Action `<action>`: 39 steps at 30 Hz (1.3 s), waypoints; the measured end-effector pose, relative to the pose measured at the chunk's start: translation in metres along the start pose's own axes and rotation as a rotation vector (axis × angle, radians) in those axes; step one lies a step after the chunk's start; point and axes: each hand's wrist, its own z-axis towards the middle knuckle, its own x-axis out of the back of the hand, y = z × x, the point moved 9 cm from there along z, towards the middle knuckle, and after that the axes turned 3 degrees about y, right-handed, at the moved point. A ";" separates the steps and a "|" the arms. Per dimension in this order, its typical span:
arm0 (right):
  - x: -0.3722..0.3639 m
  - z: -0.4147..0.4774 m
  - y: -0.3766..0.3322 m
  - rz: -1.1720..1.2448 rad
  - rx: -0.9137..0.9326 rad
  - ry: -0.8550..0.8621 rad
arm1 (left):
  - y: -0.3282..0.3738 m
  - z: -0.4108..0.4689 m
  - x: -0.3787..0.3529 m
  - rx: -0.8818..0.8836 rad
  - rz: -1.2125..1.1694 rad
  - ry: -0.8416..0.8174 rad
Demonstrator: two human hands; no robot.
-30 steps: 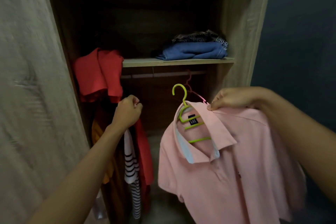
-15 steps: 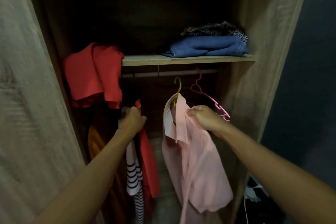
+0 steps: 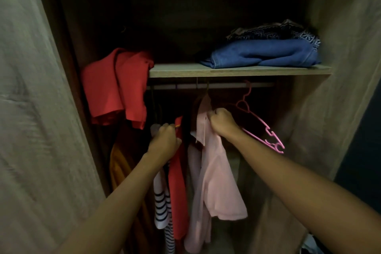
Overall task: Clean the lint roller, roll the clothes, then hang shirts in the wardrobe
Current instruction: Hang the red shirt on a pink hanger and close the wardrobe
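A pale pink shirt (image 3: 214, 181) hangs edge-on inside the wardrobe, its hanger hook up at the rail (image 3: 226, 85) under the shelf. My right hand (image 3: 221, 121) grips the shirt at its collar. My left hand (image 3: 164, 143) is closed on the red garment (image 3: 178, 192) hanging just left of the pink shirt, holding it to the left. A striped black-and-white garment (image 3: 161, 206) hangs below my left wrist. The lint roller is not in view.
An empty pink hanger (image 3: 259, 123) hangs on the rail to the right. A red top (image 3: 115, 86) drapes over the shelf's left end. Folded blue jeans (image 3: 263, 53) lie on the shelf (image 3: 237, 71). An orange garment (image 3: 118, 167) hangs far left. Wardrobe walls stand close on both sides.
The pink shirt has gone from in front of the wardrobe up to the rail, turned edge-on. My right hand rose with it. My left hand stayed on the hanging red garment.
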 end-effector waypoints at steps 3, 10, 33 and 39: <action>-0.012 0.005 0.005 -0.003 -0.051 -0.032 | -0.002 0.000 -0.001 0.019 -0.002 -0.045; -0.015 0.002 0.007 -0.070 -0.007 -0.089 | 0.043 -0.026 0.066 -0.231 -0.077 0.176; 0.100 -0.048 -0.230 0.013 0.498 0.281 | 0.014 0.035 0.246 -0.093 0.041 0.227; 0.093 -0.019 -0.255 -0.045 0.364 0.222 | 0.053 -0.039 0.229 -0.455 -0.082 0.156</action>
